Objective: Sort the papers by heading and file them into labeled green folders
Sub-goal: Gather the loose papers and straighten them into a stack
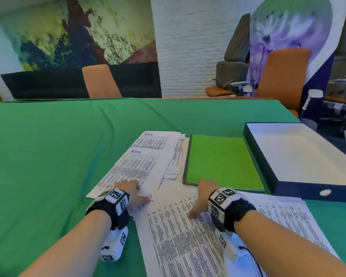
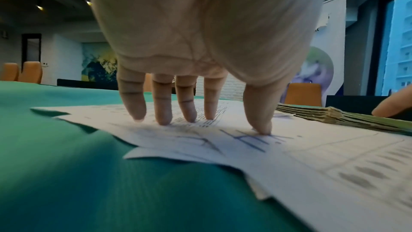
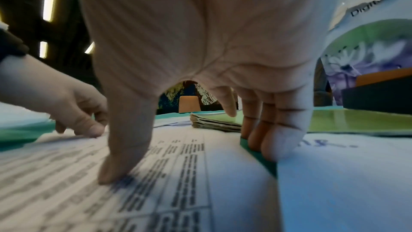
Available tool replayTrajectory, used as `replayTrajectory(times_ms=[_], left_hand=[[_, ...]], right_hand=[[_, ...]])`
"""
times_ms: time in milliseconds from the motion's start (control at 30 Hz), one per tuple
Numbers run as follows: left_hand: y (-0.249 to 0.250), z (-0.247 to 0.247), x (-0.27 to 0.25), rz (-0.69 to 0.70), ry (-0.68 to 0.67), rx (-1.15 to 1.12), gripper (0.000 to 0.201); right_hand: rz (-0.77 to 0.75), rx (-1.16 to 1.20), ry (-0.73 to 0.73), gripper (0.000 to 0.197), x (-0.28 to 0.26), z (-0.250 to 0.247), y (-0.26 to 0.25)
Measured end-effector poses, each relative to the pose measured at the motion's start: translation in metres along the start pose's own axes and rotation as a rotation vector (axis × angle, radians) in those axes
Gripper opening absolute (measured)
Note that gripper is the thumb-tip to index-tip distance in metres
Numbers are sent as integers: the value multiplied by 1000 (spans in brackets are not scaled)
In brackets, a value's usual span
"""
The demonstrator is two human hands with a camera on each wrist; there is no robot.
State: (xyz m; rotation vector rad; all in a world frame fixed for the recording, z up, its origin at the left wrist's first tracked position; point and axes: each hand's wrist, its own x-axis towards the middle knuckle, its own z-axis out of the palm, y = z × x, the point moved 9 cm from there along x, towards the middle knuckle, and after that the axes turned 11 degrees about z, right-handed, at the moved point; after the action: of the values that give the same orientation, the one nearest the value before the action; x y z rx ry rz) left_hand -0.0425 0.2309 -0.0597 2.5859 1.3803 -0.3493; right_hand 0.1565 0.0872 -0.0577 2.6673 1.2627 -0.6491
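My left hand (image 1: pixel 129 189) rests fingertips-down on a printed sheet, fingers (image 2: pixel 162 112) straight and slightly spread, holding nothing. I judge it is there to pin the paper so it does not slide on the cloth. The thumb lands on a handwritten blue heading, which seems to read "H.R.", though blur makes that unsure.

My right hand (image 1: pixel 205 198) is just to the right of the left, also open and gripping nothing. Its thumb presses the printed page (image 1: pixel 188 236) beneath it. Its other fingertips (image 3: pixel 278 145) come down at that page's right edge, where a sliver of green cloth shows between it and a neighbouring sheet. I think I am steadying or squaring this page before I lift it.

Past my left fingertips, farther from me, lie overlapping sheets headed "Admin" (image 1: pixel 144 156), fanned so both headings show. That looks like one sorted pile.

Just beyond my right fingertips lies a stack of green folders (image 1: pixel 222 158), closed, its near edge almost at my knuckles. The right wrist view shows several stacked layers (image 3: pixel 214 123). I can see no labels from here.

Farther right of the folders sits a large dark binder (image 1: pixel 300 150) with a white cover, lying flat. Everything rests on a green tablecloth (image 1: pixel 48 146).

No paper appears to be filed yet.
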Motion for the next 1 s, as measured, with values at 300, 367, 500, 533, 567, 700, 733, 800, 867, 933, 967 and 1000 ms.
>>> replayTrajectory(times_ms=[300,367,500,533,567,700,733,800,867,933,967,1000], left_hand=[[-5,-1,-14,-4,109,-63,59],[-8,4,-19,-8,80,-32,54],[-13,10,-24,-17,37,-90,52],[-10,8,-27,-5,36,-111,53],[-8,8,-28,0,29,-119,53],[-9,4,-36,-17,51,-71,53],[-13,5,-37,-29,46,-86,53],[-19,10,-40,-35,23,-118,52],[-20,11,-42,-9,11,-125,47],[-22,9,-43,23,41,-144,44],[-23,7,-43,34,57,-152,43],[-23,4,-44,39,76,-148,41]], right_hand=[[38,161,-65,75,-5,-5,4],[34,179,-60,55,-9,-10,3],[7,272,-41,60,-16,-15,1],[3,276,-34,62,-17,-14,1],[6,269,-36,63,-18,-11,0],[9,221,-35,66,-20,-3,-6],[12,214,-32,64,-21,-3,-7],[21,213,-40,57,-22,-1,-8],[24,234,-64,52,-20,2,-7],[24,264,-81,53,-20,4,-7],[20,282,-82,55,-19,5,-8],[12,302,-82,56,-19,5,-9]])
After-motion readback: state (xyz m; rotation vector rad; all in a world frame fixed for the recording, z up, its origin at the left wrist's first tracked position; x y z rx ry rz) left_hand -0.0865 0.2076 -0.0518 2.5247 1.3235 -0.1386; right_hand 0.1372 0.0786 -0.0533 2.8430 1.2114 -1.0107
